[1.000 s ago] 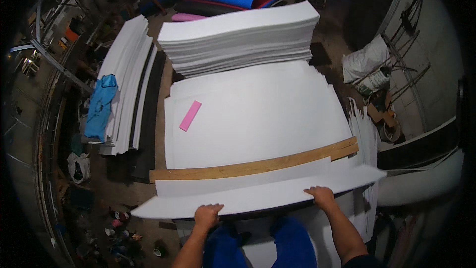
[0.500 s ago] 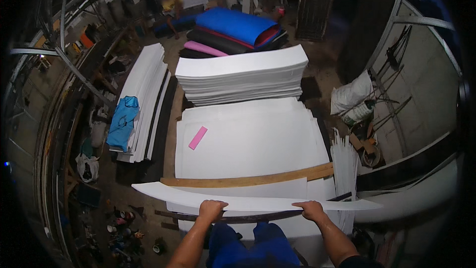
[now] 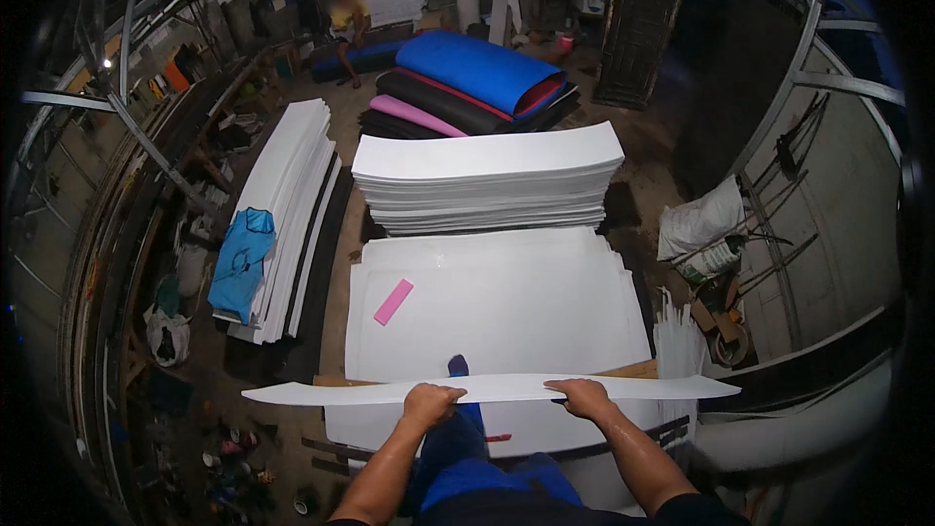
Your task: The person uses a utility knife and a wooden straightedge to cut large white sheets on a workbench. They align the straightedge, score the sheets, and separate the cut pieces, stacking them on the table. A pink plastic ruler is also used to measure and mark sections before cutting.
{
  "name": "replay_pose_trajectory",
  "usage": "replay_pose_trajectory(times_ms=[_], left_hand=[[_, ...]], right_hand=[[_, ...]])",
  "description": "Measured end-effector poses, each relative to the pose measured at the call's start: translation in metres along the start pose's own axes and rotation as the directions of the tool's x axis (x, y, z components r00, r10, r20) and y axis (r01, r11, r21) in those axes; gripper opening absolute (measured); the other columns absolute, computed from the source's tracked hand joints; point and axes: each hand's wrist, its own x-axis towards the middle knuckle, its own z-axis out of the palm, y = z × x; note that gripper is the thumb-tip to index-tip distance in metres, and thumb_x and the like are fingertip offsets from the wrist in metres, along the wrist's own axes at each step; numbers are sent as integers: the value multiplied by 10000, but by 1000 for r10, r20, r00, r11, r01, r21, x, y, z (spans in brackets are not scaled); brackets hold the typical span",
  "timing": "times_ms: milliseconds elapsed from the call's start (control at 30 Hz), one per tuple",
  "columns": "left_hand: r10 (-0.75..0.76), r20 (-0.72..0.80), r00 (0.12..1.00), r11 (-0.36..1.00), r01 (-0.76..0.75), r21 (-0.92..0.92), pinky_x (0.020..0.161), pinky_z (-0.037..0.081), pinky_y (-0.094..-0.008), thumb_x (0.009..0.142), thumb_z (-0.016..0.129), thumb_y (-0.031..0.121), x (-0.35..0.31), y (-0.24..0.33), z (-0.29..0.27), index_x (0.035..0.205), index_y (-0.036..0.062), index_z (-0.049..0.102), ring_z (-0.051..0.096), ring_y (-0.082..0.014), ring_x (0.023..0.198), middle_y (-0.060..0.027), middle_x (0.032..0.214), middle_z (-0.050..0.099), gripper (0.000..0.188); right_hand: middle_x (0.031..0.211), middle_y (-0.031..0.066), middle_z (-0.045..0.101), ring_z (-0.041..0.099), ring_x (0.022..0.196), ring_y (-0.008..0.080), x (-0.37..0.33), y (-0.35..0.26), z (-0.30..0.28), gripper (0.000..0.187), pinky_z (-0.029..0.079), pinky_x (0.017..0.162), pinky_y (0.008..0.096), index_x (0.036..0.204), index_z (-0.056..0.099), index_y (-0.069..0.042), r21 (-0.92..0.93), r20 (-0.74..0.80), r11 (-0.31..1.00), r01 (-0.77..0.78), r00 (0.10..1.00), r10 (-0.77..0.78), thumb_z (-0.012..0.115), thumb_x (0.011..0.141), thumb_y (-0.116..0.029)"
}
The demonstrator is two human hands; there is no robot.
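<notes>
A long white strip of foam-like sheet point(image 3: 506, 388) stretches crosswise in front of me, held up off the surface below. My left hand point(image 3: 431, 406) grips its near edge left of the middle, thumb pointing inward. To the right, my right hand point(image 3: 581, 397) pinches the same edge, its fingers hidden under the strip. Beyond the strip lie broad white sheets point(image 3: 506, 302) with a small pink block point(image 3: 393, 302) on top. A wooden plank point(image 3: 633, 370) lies across them, mostly covered by the strip. My dark-shod foot point(image 3: 458, 365) shows just past the strip.
A tall stack of white sheets point(image 3: 487, 156) stands ahead, with blue, black and pink rolled sheets point(image 3: 477, 73) behind it. At left, a blue bag point(image 3: 243, 263) rests on another white stack point(image 3: 282, 161). Sacks point(image 3: 701, 219) lie right. A seated person point(image 3: 348, 19) is far back.
One of my legs has stepped forward, its foot now beyond the strip. The strip has moved forward with my hands, over the plank, and my hands are closer together. My view has tilted up slightly.
</notes>
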Motion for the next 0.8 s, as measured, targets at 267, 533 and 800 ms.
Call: replay_pose_trajectory(times_ms=[267, 533, 800], left_hand=[[-37, -18, 999, 993, 34, -115, 753, 605, -485, 868, 703, 216, 103, -112, -53, 1275, 284, 745, 765, -314, 903, -93, 1041, 793, 415], [-121, 38, 992, 988, 124, -95, 786, 604, -484, 888, 626, 126, 200, -193, -135, 1272, 316, 758, 763, -301, 967, -98, 1096, 788, 449], [-211, -15, 977, 977, 211, -35, 817, 596, -472, 882, 623, 109, 279, -269, -171, 1267, 333, 763, 757, -296, 985, -84, 1108, 788, 467]], right_hand=[[1132, 135, 763, 720, 1020, 374, 150, -26, -77, 495, 567, 881, 513, 1394, 652, -453, -50, 79, 999, -21, 997, 25, 654, 962, -212], [1085, 123, 773, 735, 973, 362, 245, -36, -181, 490, 583, 834, 510, 1389, 664, -396, -131, 16, 991, -17, 1000, 19, 644, 941, -199], [1108, 138, 773, 736, 993, 361, 332, 0, -255, 571, 579, 871, 514, 1365, 692, -362, -111, -82, 994, -3, 997, -6, 622, 858, -108]])
